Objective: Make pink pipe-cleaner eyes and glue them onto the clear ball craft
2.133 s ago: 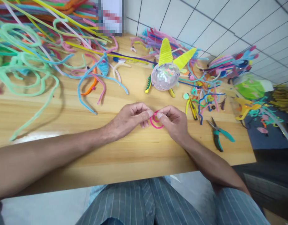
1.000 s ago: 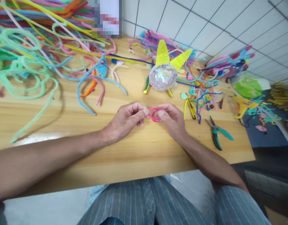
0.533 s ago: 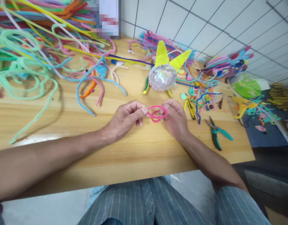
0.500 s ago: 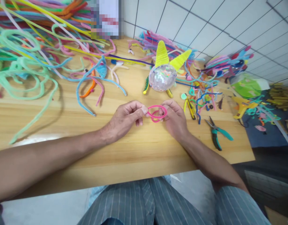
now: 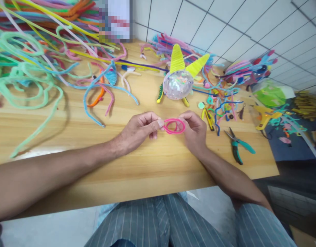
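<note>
Between my hands is a bright pink pipe cleaner (image 5: 174, 132), bent round into overlapping loops. My left hand (image 5: 147, 128) pinches its left side between thumb and fingertips. On the other side, my right hand (image 5: 195, 130) has its fingers closed on the right edge of the loops; some of those fingertips are hidden. Beyond the hands sits a clear ball with shiny flecks (image 5: 178, 85), with two yellow ear-like pieces (image 5: 177, 58) standing up behind it. Yellow-and-green handles of a tool (image 5: 160, 94) poke out beneath the ball.
Pliers with teal and black handles (image 5: 237, 145) lie open on the wooden table (image 5: 147, 178) at the right. A yellow glue gun (image 5: 266, 116) rests farther right. Tangled green pipe cleaners (image 5: 44, 99) cover the left side. Small scraps (image 5: 227, 106) and a yellow cutter (image 5: 209, 119) lie right of the ball.
The pink loops have shifted slightly right and down, and now overlap more closely into a rounder ring. My right fingers have moved to its right edge; the left hand keeps its pinch.
</note>
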{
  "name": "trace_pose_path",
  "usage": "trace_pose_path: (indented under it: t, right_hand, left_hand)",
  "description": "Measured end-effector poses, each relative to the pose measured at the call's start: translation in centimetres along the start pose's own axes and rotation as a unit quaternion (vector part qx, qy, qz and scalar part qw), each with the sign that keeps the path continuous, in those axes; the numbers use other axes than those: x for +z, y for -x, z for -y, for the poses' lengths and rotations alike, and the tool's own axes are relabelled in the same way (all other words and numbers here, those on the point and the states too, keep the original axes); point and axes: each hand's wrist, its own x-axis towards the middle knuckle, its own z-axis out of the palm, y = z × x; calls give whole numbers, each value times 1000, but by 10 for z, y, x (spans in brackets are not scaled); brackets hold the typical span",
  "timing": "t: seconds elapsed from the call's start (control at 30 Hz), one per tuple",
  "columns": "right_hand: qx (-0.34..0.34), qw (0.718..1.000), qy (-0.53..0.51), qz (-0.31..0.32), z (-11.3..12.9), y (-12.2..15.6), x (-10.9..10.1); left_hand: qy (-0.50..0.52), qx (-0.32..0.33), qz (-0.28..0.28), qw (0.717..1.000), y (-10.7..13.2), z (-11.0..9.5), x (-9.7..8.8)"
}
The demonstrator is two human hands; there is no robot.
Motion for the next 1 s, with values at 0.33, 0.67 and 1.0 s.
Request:
trace_pose_path:
  t: [0.33,0.67,1.0]
  right_hand:
    - [21,996,-38,77,-1,5,5]
    - [-38,997,43,45,0,6,-3]
    - [50,989,-127,-64,-7,-18,-7]
  left_hand:
    - [31,2,-7,999,-2,4,-1]
    - [1,-3,38,999,-1,1,-3]
    - [112,-1,-23,993,-5,5,-3]
